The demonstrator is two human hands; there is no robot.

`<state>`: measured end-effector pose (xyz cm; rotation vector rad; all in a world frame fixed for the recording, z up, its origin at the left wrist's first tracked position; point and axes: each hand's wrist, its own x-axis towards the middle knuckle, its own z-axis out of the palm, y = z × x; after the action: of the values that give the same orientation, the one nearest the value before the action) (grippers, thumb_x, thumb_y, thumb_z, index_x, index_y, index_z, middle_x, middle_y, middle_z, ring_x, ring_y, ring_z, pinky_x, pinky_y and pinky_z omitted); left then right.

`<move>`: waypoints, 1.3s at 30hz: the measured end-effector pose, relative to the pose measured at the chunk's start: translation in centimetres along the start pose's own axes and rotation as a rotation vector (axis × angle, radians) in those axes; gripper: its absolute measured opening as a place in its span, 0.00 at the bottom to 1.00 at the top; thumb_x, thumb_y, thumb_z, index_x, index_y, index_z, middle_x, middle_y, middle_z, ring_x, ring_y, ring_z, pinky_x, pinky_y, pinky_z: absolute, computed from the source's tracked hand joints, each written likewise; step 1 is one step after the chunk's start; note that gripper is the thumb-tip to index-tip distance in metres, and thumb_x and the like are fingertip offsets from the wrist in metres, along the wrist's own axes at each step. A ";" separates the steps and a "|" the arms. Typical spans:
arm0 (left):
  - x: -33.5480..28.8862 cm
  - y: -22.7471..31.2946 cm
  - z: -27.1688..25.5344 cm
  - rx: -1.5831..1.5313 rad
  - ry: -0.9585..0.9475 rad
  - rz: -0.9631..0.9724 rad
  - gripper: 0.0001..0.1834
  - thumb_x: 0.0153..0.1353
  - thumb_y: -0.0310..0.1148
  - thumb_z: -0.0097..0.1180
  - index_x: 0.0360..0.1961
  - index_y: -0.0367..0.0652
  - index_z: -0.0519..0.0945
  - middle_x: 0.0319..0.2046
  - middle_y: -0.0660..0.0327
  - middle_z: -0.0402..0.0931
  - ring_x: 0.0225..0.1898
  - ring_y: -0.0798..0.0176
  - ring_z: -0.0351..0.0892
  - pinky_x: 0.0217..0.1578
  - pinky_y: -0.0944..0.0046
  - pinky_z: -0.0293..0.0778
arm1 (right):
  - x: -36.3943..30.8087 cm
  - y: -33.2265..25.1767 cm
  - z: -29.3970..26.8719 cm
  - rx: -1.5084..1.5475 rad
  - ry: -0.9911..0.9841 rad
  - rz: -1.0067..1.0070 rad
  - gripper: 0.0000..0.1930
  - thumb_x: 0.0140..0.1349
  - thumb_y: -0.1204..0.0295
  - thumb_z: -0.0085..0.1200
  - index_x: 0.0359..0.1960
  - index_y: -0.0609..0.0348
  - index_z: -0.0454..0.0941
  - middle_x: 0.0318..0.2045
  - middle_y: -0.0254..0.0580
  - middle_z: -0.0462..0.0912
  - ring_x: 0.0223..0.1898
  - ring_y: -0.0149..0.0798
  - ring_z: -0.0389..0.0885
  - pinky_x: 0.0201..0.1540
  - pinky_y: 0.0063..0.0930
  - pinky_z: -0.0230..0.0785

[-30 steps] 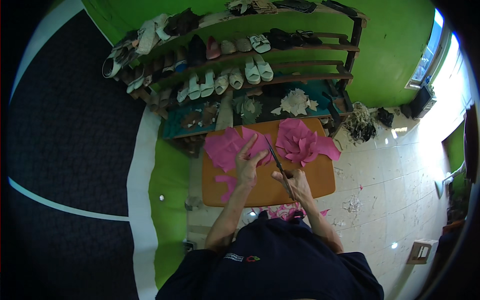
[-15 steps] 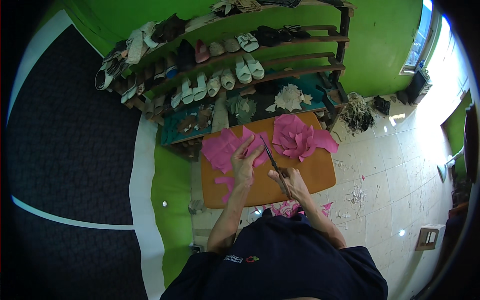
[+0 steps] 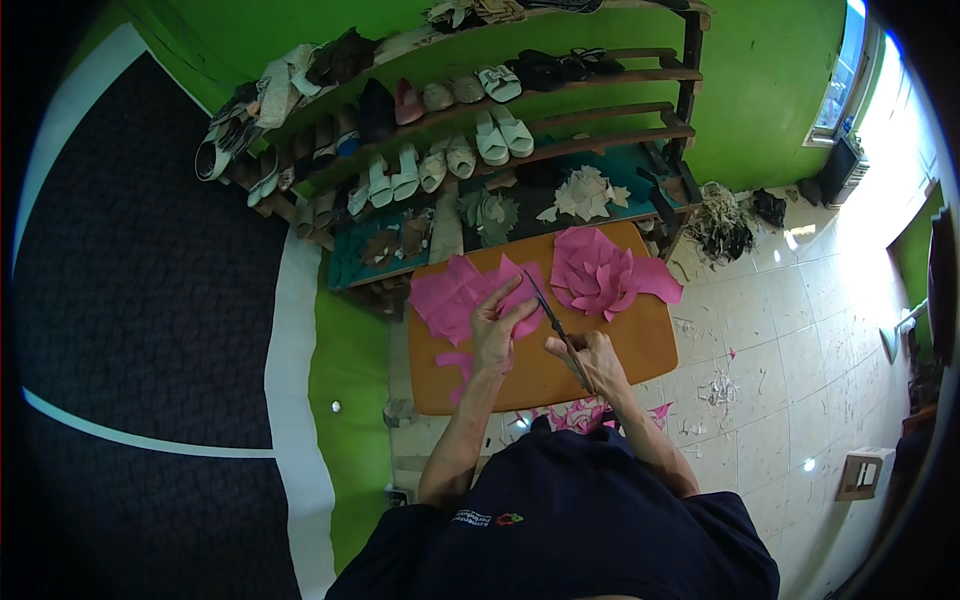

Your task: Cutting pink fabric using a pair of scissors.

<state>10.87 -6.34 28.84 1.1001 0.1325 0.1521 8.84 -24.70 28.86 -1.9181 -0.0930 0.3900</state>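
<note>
My left hand (image 3: pixel 494 335) is closed on a pink piece of sheet material (image 3: pixel 511 287), fingers along its near side. Scissors (image 3: pixel 556 322) are gripped in my right hand (image 3: pixel 598 362), their blades pointing up and left beside the piece's right edge. How far the blades are apart is too small to tell. Under and left of my left hand lies a spread of pink sheets (image 3: pixel 443 300) on the orange-brown table (image 3: pixel 640 345). A heap of pointed pink cut pieces (image 3: pixel 600 280) sits on the table's right side. A pink strip (image 3: pixel 462 372) lies near my left wrist.
Beyond the table stands a wooden rack (image 3: pixel 640 128) with shoes and sandals, its lowest shelf bearing cream cut pieces (image 3: pixel 585 195) and green ones (image 3: pixel 488 215). Pink scraps (image 3: pixel 570 413) lie on the floor by my lap. Pale scraps (image 3: pixel 718 388) litter the tiles at right.
The whole view has shifted slightly. My right hand and the scissors have turned a little, while my left hand keeps its hold on the pink piece.
</note>
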 end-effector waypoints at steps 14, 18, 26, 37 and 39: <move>0.3 -0.6 -1.0 -0.010 0.007 0.009 0.23 0.56 0.16 0.64 0.55 0.34 0.79 0.43 0.53 0.83 0.41 0.66 0.84 0.47 0.69 0.81 | -0.8 0.3 -1.1 0.037 -0.099 0.073 0.39 0.53 0.34 0.60 0.17 0.68 0.79 0.09 0.37 0.69 0.14 0.32 0.71 0.19 0.33 0.63; -0.3 -0.1 0.0 0.058 -0.020 -0.055 0.24 0.55 0.16 0.65 0.55 0.35 0.79 0.42 0.56 0.84 0.39 0.68 0.84 0.46 0.70 0.79 | -0.4 0.7 -0.4 0.064 -0.092 0.039 0.39 0.56 0.33 0.57 0.26 0.69 0.78 0.12 0.34 0.69 0.15 0.30 0.72 0.19 0.29 0.67; -0.3 -0.9 -0.3 0.115 -0.053 -0.044 0.26 0.53 0.18 0.68 0.55 0.37 0.80 0.41 0.59 0.84 0.38 0.69 0.83 0.46 0.70 0.75 | 0.3 1.5 0.3 0.090 -0.034 0.014 0.40 0.56 0.33 0.56 0.27 0.69 0.80 0.12 0.38 0.70 0.16 0.35 0.73 0.22 0.34 0.66; -0.7 -0.1 0.2 0.082 -0.094 -0.123 0.27 0.54 0.15 0.65 0.57 0.35 0.77 0.39 0.55 0.84 0.36 0.69 0.84 0.41 0.72 0.80 | -0.1 -0.2 -0.4 0.029 -0.010 0.037 0.39 0.55 0.35 0.59 0.22 0.70 0.78 0.12 0.44 0.69 0.19 0.40 0.73 0.28 0.42 0.65; -0.7 0.2 0.4 0.076 -0.095 -0.117 0.27 0.54 0.16 0.65 0.58 0.34 0.77 0.37 0.56 0.84 0.33 0.70 0.84 0.38 0.73 0.79 | -0.2 -0.2 -0.6 0.027 0.007 0.029 0.38 0.55 0.36 0.60 0.20 0.70 0.78 0.11 0.44 0.69 0.18 0.40 0.72 0.27 0.42 0.64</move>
<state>10.28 -6.72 29.18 1.1698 0.1184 -0.0102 8.87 -25.16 29.30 -1.8963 -0.0553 0.4017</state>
